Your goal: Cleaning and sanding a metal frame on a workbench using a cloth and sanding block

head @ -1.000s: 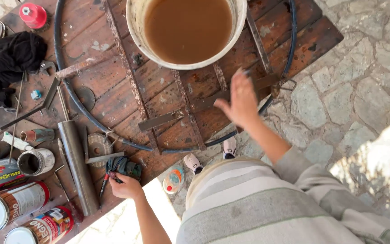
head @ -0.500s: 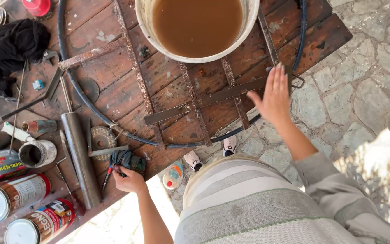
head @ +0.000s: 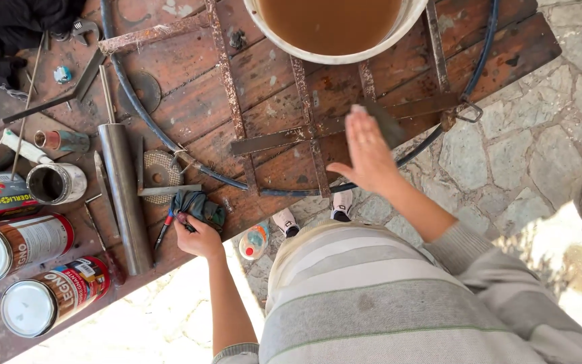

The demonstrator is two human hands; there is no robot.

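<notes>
My left hand [head: 200, 237] rests on the near edge of a worn wooden table [head: 183, 87] and grips a crumpled dark teal rag [head: 197, 205]. My right hand [head: 368, 154] hovers flat and open above the table's near edge, fingers together, holding nothing. Under it lie rusty flat metal bars [head: 345, 121] and a black hose [head: 136, 101] that loops across the boards. A white bucket [head: 335, 57] of brown water stands at the far side.
A grey metal pipe [head: 124, 195] lies left of the rag. Two labelled tins [head: 21, 244] [head: 52, 295], an open small can [head: 55, 183], a red-handled tool [head: 165, 229] and thin rods sit at the left. Stone paving [head: 540, 148] lies right. A plastic bottle [head: 254, 241] lies by my shoes.
My right hand has swung from the table's middle to the right and back over the bars. The left hand has stayed on the rag. The view has drifted.
</notes>
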